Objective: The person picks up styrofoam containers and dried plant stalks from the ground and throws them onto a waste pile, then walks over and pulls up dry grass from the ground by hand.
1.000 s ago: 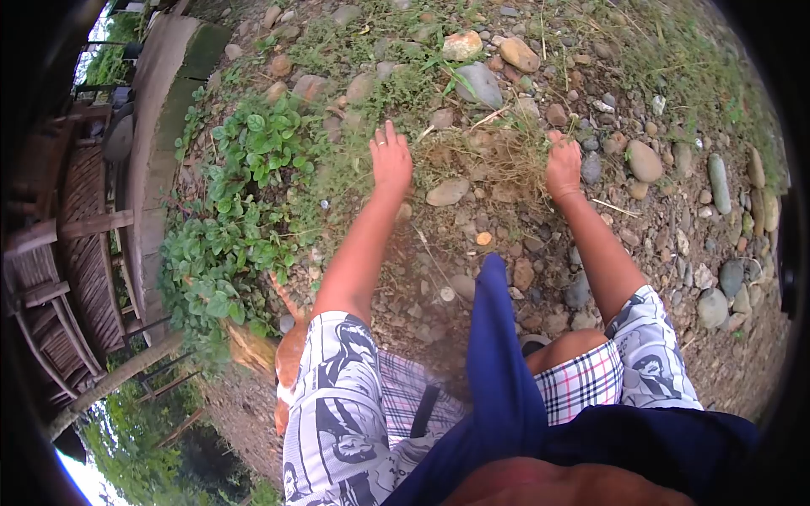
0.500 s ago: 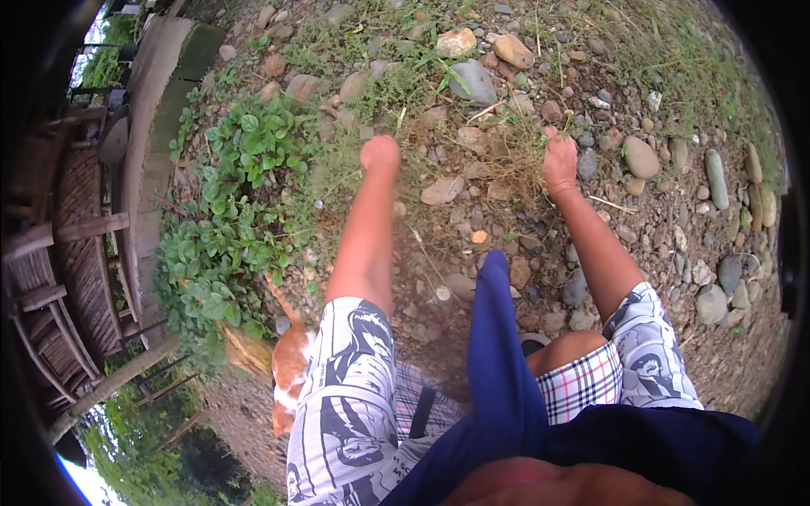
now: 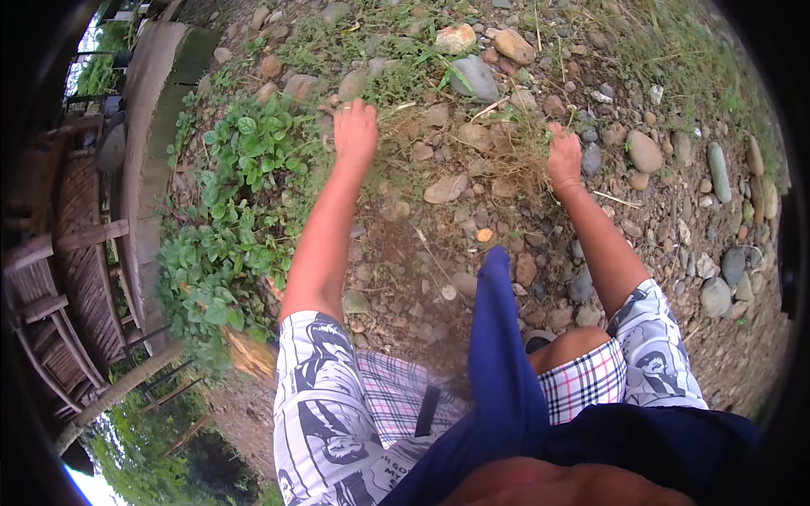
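My left hand [image 3: 355, 131] reaches over low green weeds [image 3: 392, 83] beside a leafy plant [image 3: 245, 156], its fingers stretched forward and slightly apart. Nothing shows in it, though the fingertips partly blend into the weeds. On the other side, my right hand [image 3: 564, 158] is closed around a tangle of dry, uprooted weeds [image 3: 513, 156], which trails to its left over the stones. Between the hands lie bare soil and a flat pale stone [image 3: 445, 189]. A larger grey stone [image 3: 475, 79] sits farther ahead.
Several rounded stones lie at right, among them a tan one [image 3: 644, 152]. A concrete edge [image 3: 152, 110] runs along the left, beside a wooden structure with woven panels [image 3: 80, 236]. A blue cloth [image 3: 498, 337] hangs in front of my body. A wood piece [image 3: 251, 350] lies below the plant.
My left hand has moved forward and left, and its closed fingers have stretched out. The right hand stays nearly in place with the dry weeds. The orange-and-white cat is now almost wholly hidden.
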`<state>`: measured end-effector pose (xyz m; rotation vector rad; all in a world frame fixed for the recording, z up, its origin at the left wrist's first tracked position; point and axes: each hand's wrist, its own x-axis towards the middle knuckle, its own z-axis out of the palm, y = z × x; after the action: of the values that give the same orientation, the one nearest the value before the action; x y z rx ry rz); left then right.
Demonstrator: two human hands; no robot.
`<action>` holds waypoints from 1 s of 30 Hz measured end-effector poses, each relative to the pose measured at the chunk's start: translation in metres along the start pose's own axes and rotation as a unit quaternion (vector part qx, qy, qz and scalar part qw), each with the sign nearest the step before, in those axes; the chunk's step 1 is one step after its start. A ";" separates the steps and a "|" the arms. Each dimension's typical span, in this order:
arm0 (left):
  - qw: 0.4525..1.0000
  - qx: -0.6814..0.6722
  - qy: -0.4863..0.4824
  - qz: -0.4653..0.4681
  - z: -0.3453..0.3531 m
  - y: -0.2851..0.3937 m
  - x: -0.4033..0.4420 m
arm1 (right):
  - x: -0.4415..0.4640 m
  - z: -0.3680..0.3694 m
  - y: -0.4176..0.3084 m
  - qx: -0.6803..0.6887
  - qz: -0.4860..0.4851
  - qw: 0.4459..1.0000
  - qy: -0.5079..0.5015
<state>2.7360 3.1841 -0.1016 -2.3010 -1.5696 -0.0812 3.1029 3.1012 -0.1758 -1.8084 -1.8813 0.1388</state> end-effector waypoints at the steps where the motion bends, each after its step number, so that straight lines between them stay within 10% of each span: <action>1: 0.999 0.028 0.039 -0.016 0.030 -0.017 0.001 | 0.001 -0.001 0.000 0.004 0.006 1.000 -0.007; 8: 0.860 -0.112 -0.261 -0.424 0.059 -0.007 0.000 | 0.000 0.001 0.002 0.008 -0.021 0.999 0.034; 20: 0.906 -0.257 -0.246 -0.231 0.025 -0.006 -0.047 | 0.002 0.003 0.003 -0.005 0.005 1.000 -0.003; 24: 0.846 -0.339 -0.104 -0.397 0.017 -0.018 -0.053 | -0.001 0.005 0.004 -0.011 -0.004 1.000 0.008; 30: 0.859 -0.137 -0.353 -0.343 0.023 0.001 -0.032 | 0.002 0.001 0.000 -0.007 0.003 1.000 0.000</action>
<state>2.7216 3.1626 -0.1309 -1.9117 -2.8671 0.4433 3.1022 3.1033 -0.1757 -1.8237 -1.8815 0.1265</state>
